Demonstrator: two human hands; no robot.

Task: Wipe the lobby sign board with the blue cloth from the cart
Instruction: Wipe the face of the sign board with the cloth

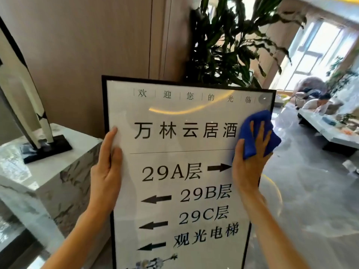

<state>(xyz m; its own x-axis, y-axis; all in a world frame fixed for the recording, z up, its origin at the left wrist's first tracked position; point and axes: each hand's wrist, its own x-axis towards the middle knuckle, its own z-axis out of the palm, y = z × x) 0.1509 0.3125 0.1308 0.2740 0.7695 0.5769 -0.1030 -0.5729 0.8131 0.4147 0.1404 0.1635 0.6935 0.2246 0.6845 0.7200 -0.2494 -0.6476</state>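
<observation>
The lobby sign board point(182, 191) stands upright in front of me, white with a thin black frame, black lettering and arrows. My left hand point(105, 171) grips its left edge, fingers behind the frame and thumb lying on the glass. My right hand point(250, 162) presses the bunched blue cloth point(254, 131) flat against the board's right side, near the end of the large title line. The cloth covers the last characters there. The cart is out of view.
A marble pedestal point(44, 171) with a black-and-white sculpture point(25, 98) stands left of the board. A tall leafy plant point(229, 45) rises behind it. To the right lie glossy grey floor, a low white table point(330, 131) and a person seated far off.
</observation>
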